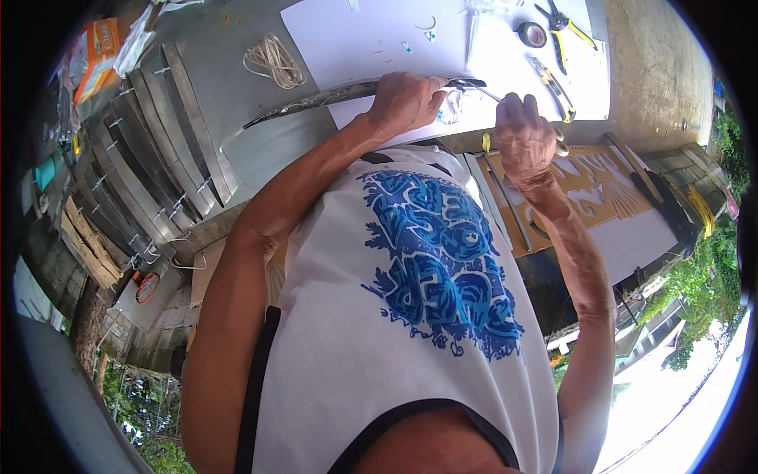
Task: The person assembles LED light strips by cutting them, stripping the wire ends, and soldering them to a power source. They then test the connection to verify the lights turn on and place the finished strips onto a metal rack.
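Long dark strip [316, 99], slightly bowed, partly over white sheet [355, 47]; slim pale-shafted tool [489, 94], slanted, near strip's right end.

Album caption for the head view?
Left hand grips a dark strip; right hand holds a slim tool near its end.

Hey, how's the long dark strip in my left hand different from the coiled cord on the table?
The strip is dark, while the cord is pale cream. The strip stretches out in a gentle curve; the cord is bundled into loops. Your left hand grips the strip, whereas the cord lies untouched on the grey tabletop. Both are slender.
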Motion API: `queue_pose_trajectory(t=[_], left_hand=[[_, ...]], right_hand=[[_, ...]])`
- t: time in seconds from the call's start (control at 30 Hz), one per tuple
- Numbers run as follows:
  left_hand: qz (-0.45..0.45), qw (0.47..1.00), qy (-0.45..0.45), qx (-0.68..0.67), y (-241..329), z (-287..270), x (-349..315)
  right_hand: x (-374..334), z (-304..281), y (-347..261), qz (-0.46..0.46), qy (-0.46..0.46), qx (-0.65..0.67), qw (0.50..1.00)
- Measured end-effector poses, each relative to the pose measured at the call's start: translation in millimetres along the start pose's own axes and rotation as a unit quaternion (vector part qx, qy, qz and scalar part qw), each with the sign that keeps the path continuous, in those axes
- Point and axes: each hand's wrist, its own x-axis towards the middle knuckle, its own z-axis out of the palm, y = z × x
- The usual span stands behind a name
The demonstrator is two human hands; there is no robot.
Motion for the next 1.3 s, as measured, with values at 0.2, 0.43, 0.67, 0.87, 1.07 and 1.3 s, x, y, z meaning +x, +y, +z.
queue_pose_trajectory(t=[0.2,0.43,0.67,0.87,1.07,1.3], left_hand=[[-0.001,0.999,0.031,0.016,8,-4,7],[-0.023,0.999,0.028,0.030,8,-9,2],[-0.043,0.989,-0.111,0.089,23,-7,11],[-0.061,0.988,-0.134,0.053,26,-6,14],[-0.082,0.995,-0.024,-0.044,11,3,1],[-0.106,0.991,-0.023,-0.080,15,1,5]], right_hand=[[-1,-8,7,0.026,0.016,0.031,0.999],[6,10,14,0.007,0.017,0.049,0.999],[27,6,18,-0.028,-0.017,-0.009,0.999],[32,2,22,-0.050,-0.032,-0.006,0.998],[31,13,22,-0.044,-0.011,0.053,0.998],[26,0,26,-0.027,-0.006,0.078,0.997]])
